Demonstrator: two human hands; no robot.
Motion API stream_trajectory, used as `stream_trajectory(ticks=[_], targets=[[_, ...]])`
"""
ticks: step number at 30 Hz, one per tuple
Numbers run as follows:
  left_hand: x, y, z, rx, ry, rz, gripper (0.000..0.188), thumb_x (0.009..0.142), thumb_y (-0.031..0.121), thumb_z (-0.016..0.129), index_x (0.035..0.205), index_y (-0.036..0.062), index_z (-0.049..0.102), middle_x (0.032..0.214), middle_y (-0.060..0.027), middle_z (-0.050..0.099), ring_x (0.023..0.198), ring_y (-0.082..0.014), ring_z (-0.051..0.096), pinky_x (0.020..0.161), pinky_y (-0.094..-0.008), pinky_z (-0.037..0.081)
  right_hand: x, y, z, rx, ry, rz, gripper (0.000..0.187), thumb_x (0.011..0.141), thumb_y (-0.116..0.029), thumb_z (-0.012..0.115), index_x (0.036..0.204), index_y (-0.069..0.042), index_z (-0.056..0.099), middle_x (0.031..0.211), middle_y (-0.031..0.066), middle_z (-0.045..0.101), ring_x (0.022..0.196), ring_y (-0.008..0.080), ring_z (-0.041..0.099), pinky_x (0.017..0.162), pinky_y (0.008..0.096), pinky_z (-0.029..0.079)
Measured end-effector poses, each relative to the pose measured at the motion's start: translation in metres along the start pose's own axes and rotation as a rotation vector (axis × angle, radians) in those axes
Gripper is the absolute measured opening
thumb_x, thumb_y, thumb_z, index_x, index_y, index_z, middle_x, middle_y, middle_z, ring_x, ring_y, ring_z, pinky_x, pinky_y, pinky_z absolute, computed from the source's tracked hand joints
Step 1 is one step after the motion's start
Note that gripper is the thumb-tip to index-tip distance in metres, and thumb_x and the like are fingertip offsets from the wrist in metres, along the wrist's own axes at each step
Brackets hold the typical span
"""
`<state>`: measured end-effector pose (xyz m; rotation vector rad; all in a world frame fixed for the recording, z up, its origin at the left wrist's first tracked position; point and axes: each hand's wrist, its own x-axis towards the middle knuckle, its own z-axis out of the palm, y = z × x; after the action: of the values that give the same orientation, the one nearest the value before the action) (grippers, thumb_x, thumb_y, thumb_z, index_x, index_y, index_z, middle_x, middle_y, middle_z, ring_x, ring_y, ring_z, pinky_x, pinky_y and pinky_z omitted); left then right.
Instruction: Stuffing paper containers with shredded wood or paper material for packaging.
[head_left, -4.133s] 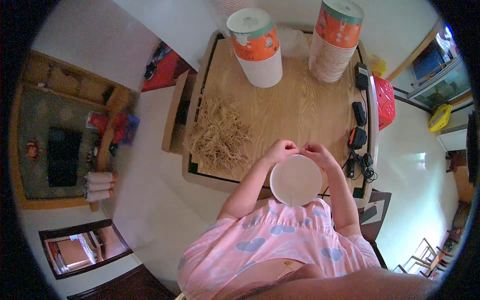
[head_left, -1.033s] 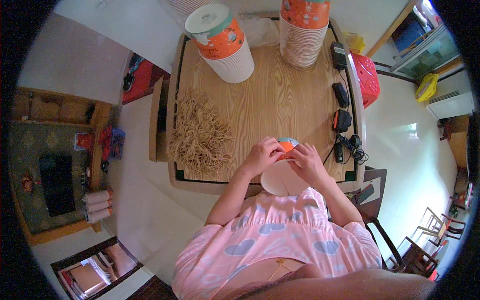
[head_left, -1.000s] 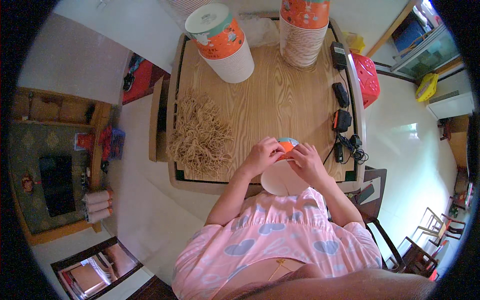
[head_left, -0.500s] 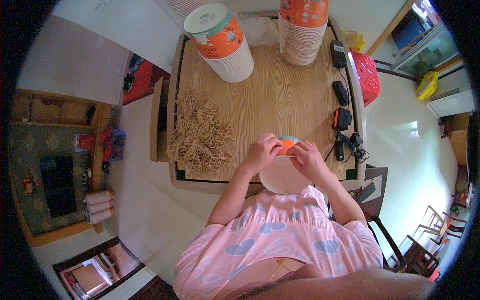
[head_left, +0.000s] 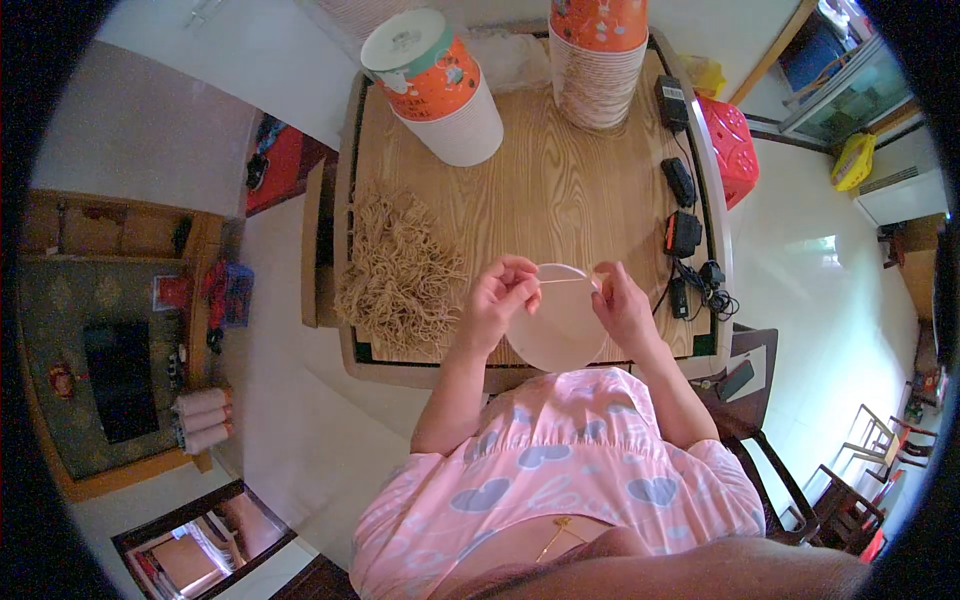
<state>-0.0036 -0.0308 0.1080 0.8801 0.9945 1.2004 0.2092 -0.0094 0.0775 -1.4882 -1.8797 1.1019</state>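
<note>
A white-lined paper bucket (head_left: 556, 335) is tilted at the table's near edge, its pale inside facing me. My left hand (head_left: 500, 298) pinches a thin cord (head_left: 560, 281), which runs across near the bucket's rim toward the other hand. At the rim's right side, my right hand (head_left: 622, 305) has its fingers closed on the bucket's edge; the cord's end there is hard to make out. A tangled pile of tan twine cords (head_left: 400, 275) lies to the left of my left hand.
Two stacks of paper buckets, a left stack (head_left: 450, 110) and a right stack (head_left: 598, 75), stand at the table's far side. Black adapters (head_left: 684, 235) and cables (head_left: 712, 290) line the right edge. A red stool (head_left: 730, 150) is beyond it.
My hands have drawn apart from close together over the bucket's orange outside. The bucket has turned to show its pale inside, and a cord now stretches between the hands.
</note>
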Motion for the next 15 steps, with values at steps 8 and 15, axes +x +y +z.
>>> stream_trajectory(ticks=[8, 15], targets=[[-0.005, 0.018, 0.013, 0.275, -0.006, 0.034, 0.016, 0.083, 0.003, 0.057, 0.099, 0.0053, 0.056, 0.081, 0.0000, 0.058, 0.071, -0.0062, 0.052, 0.063, -0.0185, 0.042, 0.006, 0.002, 0.002, -0.280, 0.092, -0.165, 0.049, 0.071, -0.008, 0.063, 0.116, -0.009, 0.044, 0.100, 0.0191, 0.055, 0.091, 0.0365, 0.054, 0.079, 0.0428, 0.045], [0.006, 0.004, 0.016, 0.567, 0.003, 0.167, 0.021, 0.081, 0.003, 0.060, 0.103, 0.0043, 0.057, 0.095, -0.0034, 0.060, 0.091, -0.0128, 0.056, 0.084, -0.0265, 0.043, 0.023, -0.055, 0.004, 0.114, -0.205, -0.227, 0.022, 0.079, -0.013, 0.061, 0.099, -0.003, 0.058, 0.084, 0.0158, 0.062, 0.077, 0.0337, 0.060, 0.067, 0.0389, 0.048]])
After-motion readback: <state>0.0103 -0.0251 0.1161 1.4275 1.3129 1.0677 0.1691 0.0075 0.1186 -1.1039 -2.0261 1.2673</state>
